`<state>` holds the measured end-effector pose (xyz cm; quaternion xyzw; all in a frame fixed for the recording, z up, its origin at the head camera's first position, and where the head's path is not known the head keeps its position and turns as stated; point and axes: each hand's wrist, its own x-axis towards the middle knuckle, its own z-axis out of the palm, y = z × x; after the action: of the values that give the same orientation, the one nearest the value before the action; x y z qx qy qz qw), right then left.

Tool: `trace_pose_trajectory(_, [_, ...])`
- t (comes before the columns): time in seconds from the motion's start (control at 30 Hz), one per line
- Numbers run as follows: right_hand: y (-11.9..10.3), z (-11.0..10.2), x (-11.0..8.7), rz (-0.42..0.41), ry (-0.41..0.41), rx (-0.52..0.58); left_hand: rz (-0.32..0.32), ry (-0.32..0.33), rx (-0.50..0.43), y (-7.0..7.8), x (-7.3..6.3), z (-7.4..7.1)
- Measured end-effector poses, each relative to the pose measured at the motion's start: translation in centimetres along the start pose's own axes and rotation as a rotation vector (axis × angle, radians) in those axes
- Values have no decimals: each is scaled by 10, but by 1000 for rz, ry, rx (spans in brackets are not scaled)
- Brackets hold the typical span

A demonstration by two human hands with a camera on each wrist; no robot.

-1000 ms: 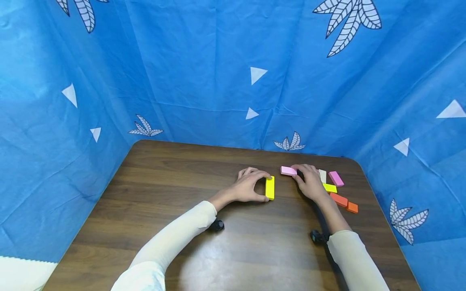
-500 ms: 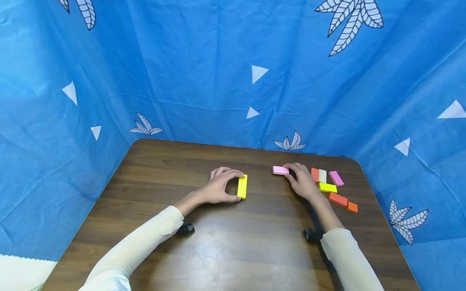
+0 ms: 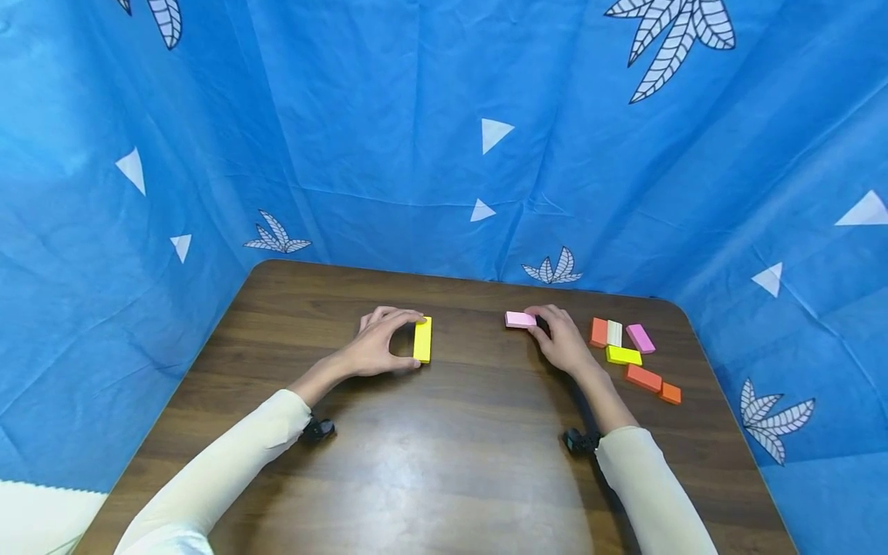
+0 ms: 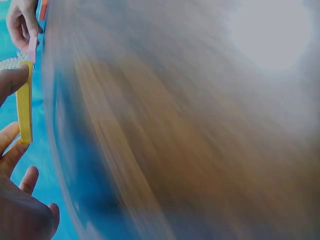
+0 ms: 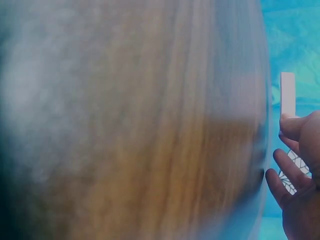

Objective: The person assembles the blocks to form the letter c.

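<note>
Left of the table's middle, my left hand [image 3: 375, 344] pinches a yellow block [image 3: 422, 341] by its two ends, thumb at the near end and fingers at the far end. In the left wrist view the yellow block [image 4: 24, 105] spans the gap between thumb and fingers. Toward the back, my right hand [image 3: 560, 339] holds one end of a light pink block [image 3: 519, 320] between thumb and fingers; the block's other end points left. That pink block [image 5: 287, 95] also shows at the right edge of the right wrist view.
On the right of the wooden table [image 3: 444, 462] lie several more blocks: a red one [image 3: 599, 332] beside a cream one [image 3: 614, 334], a yellow one [image 3: 623, 355], a darker pink one [image 3: 640, 338], another red one [image 3: 643, 378] and an orange one [image 3: 670, 393]. A blue curtain [image 3: 361, 139] surrounds the table.
My left hand has carried the yellow block well to the left. My right hand has moved a little left with the light pink block, uncovering the red block beside the cream one.
</note>
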<state>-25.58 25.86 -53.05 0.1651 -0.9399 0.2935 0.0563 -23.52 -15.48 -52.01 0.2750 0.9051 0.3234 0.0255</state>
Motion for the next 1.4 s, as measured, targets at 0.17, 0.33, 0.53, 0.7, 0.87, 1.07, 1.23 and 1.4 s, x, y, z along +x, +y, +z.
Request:
trace_pose_trajectory(0.17, [0, 1, 5, -3, 0, -7, -23, 17, 10, -15, -11, -10])
trace_pose_trajectory(0.33, [-3, 3, 8, 10, -19, 9, -59, 5, 11, -28, -18, -23])
trace_pose_trajectory(0.53, [-5, 5, 14, 0, -3, 34, -83, -13, 21, -37, -21, -35])
trace_pose_trajectory(0.7, [-2, 4, 16, -3, -1, 31, -90, -43, 34, -42, -22, -34])
trace_pose_trajectory(0.87, [-1, 6, 18, 1, -1, 19, -105, -72, 46, -44, -23, -32])
trace_pose_trajectory(1.07, [-3, 10, 22, -11, 5, 22, -92, -71, 56, -43, -24, -34])
trace_pose_trajectory(1.23, [-8, 15, 25, -28, 14, 21, -88, -37, 62, -41, -26, -34])
trace_pose_trajectory(1.4, [-14, 20, 26, -17, -1, 11, -88, -24, 120, -40, -30, -32])
